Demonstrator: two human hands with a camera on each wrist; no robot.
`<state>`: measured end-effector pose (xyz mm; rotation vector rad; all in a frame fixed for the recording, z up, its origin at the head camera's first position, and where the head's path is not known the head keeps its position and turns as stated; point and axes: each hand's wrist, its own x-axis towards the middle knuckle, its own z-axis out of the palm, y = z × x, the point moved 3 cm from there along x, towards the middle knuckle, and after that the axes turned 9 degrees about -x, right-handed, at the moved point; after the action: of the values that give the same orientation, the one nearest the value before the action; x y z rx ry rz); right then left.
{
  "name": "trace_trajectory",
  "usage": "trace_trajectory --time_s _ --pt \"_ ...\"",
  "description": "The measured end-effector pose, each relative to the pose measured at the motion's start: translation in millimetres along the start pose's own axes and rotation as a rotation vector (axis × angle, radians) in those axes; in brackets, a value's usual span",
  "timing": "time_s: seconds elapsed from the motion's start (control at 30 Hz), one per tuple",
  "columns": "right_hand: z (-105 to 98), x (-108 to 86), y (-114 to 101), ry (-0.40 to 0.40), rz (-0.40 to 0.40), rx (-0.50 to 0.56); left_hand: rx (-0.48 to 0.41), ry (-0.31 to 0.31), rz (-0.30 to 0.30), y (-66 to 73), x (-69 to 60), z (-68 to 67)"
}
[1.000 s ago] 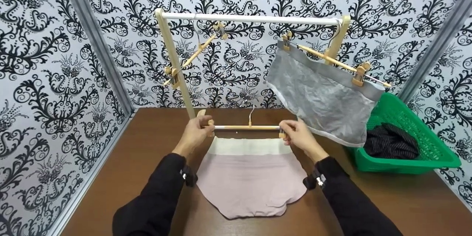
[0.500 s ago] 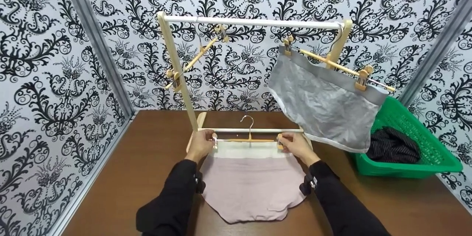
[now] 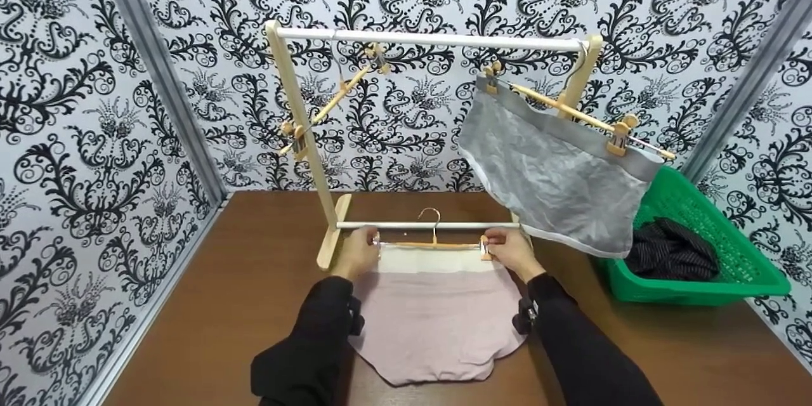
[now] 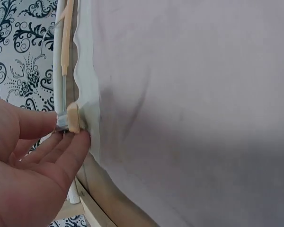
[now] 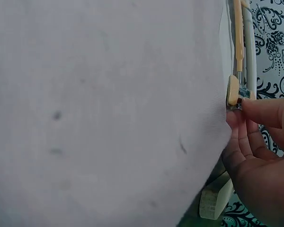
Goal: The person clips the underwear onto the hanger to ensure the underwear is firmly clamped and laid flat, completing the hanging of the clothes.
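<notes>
A pale pink pair of underpants (image 3: 438, 323) with a cream waistband lies flat on the brown table. A wooden clip hanger (image 3: 406, 245) with a metal hook lies along the waistband. My left hand (image 3: 360, 255) pinches the hanger's left clip (image 4: 73, 117) between thumb and fingers at the waistband's left end. At the other end, my right hand (image 3: 514, 254) pinches the right clip (image 5: 233, 90). In both wrist views the clips sit at the waistband's edge. Whether the cloth is fully between their jaws, I cannot tell.
Behind the hands stands a rack with a white top rail (image 3: 431, 38). A bare clip hanger (image 3: 342, 94) hangs at its left; grey underpants (image 3: 552, 162) hang clipped at its right. A green basket (image 3: 685, 292) holding dark striped cloth (image 3: 675, 250) stands on the right.
Both hands have brought the hanger down and towards me, from behind the waistband onto it. The left hand has also shifted slightly right. The pink underpants lie nearly as before.
</notes>
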<state>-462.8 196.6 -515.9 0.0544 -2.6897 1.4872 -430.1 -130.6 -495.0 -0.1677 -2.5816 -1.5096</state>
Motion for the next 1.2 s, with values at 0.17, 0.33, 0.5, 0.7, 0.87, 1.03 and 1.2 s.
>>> trace_trajectory --time_s 0.17,0.33,0.5,0.7,0.87,1.03,1.2 --pt "2.1 -0.5 -1.5 -0.022 -0.025 -0.019 0.084 -0.023 0.045 5.1 -2.3 2.3" --pt "3.1 -5.4 -6.0 -0.059 -0.105 -0.132 0.178 -0.063 0.069 8.8 -6.5 4.4" --pt "2.9 -8.6 -5.3 -0.055 -0.163 -0.224 0.313 -0.140 0.022 8.8 -11.2 7.1" --pt "2.1 -11.5 -3.5 -0.019 -0.202 -0.274 0.378 -0.250 -0.075 4.9 -17.8 8.5" --pt "1.1 -12.9 -5.6 0.001 -0.184 -0.313 0.390 -0.288 -0.100 4.8 -19.6 9.9" --pt "4.6 -11.8 -9.8 -0.017 -0.166 -0.336 0.397 -0.303 -0.104 3.0 -19.6 5.6" --pt "4.4 -12.8 -17.1 0.026 -0.225 -0.418 0.327 -0.266 -0.026 -2.8 -21.2 0.8"
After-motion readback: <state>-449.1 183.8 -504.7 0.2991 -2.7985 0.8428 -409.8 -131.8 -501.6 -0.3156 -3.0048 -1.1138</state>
